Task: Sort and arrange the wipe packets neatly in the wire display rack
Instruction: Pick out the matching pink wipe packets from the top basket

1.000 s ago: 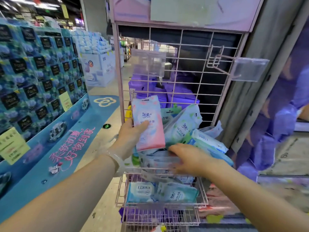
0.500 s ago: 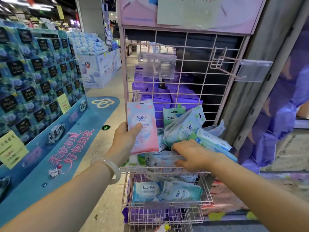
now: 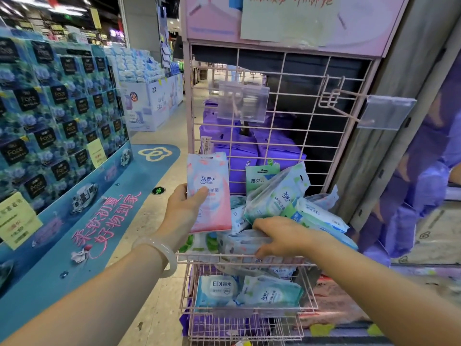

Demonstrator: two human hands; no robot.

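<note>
The left hand [image 3: 183,211] holds a pink wipe packet [image 3: 209,193] upright above the left end of the upper basket [image 3: 239,258] of the pink wire rack [image 3: 282,71]. The thumb lies across the printed face; the remaining fingers are behind the packet and hidden. The right hand [image 3: 282,237] reaches into the same basket, its fingers curled over the top of a pale flat packet [image 3: 239,243] at the front rail. Whether it grips or only presses cannot be told with certainty, but the curl suggests a grip.

Behind it, blue-green wipe packets [image 3: 277,193] lie heaped at mixed angles, some leaning on the rear grid. The lower basket [image 3: 249,312] holds two packets lying flat, side by side.

Handling, as a judgement:
- The packets appear to be soft film pouches, light and pliable, with a glossy skin that may slip.
- Take hold across the flat faces near mid-height, thumb in front and fingers behind (the hang-hole tab at the top is thin and would likely bend).
- Avoid squeezing the centre label, where the flap probably sits.
- Loose neighbours may slide when one is withdrawn; steady the heap with the other hand.
</note>
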